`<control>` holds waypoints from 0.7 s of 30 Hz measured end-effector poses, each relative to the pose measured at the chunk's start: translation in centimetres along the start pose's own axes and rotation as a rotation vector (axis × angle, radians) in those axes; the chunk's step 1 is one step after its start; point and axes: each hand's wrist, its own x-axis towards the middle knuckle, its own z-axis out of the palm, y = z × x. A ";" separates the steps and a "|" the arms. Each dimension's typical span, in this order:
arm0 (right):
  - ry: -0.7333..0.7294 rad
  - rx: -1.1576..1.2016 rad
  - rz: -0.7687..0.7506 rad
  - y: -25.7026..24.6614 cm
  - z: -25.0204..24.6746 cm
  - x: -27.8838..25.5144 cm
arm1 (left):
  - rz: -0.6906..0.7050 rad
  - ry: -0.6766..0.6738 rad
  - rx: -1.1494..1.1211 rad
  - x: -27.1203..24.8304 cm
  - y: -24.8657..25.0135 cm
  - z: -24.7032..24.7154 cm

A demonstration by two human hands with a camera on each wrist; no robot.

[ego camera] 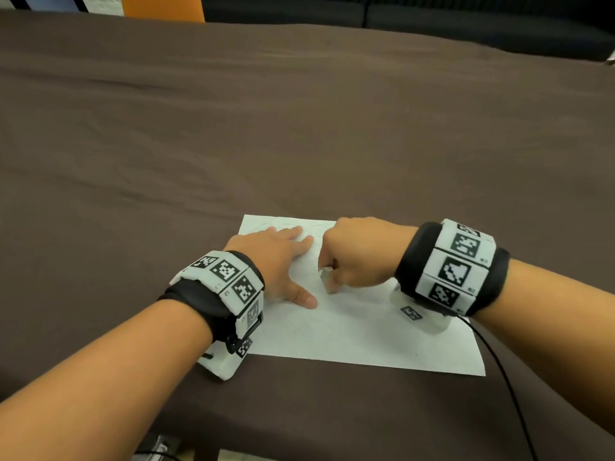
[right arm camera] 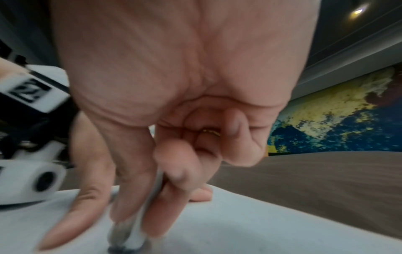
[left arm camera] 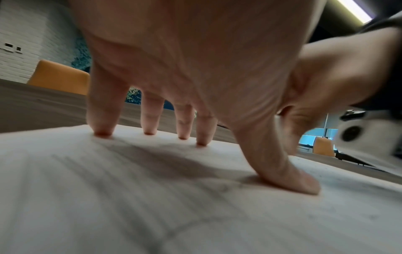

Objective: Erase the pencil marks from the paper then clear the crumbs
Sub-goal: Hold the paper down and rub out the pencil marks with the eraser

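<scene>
A white sheet of paper (ego camera: 359,331) lies on the brown tablecloth near the table's front edge. Faint pencil marks (ego camera: 289,226) show along its far edge and grey lines (left arm camera: 152,180) show close up. My left hand (ego camera: 279,261) lies flat on the paper's left part, straight fingertips (left arm camera: 103,132) and thumb pressing it down. Just right of it, my right hand (ego camera: 356,257) pinches a white eraser (right arm camera: 132,228) between thumb and fingers, its dirty end pressed on the paper. The eraser (ego camera: 325,272) barely peeks out under the fist in the head view.
The brown tablecloth (ego camera: 299,128) spreads wide beyond and left of the paper. An orange chair back (ego camera: 163,8) stands at the far edge. A black cable (ego camera: 499,371) runs from my right wrist over the table's front edge.
</scene>
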 end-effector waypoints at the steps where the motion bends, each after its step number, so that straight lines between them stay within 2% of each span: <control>1: 0.011 0.010 0.025 0.5 -0.4 0.6 | -0.002 0.000 0.000 0.0 0.0 0.0; 4: 0.053 0.013 0.110 1.9 -1.6 2.2 | -0.023 -0.010 0.009 -0.4 0.1 0.0; 7: 0.085 -0.009 0.121 2.4 -1.5 2.6 | -0.067 -0.027 0.039 -0.8 0.5 0.2; 10: 0.079 -0.020 0.044 1.3 -0.3 1.4 | -0.077 -0.027 0.028 -0.8 0.4 0.3; 16: -0.031 0.046 -0.095 -0.5 1.5 -1.3 | -0.062 -0.022 0.035 -0.5 0.3 0.2; 21: -0.024 0.123 0.034 1.2 0.0 0.5 | -0.064 -0.031 0.029 -0.6 0.3 0.1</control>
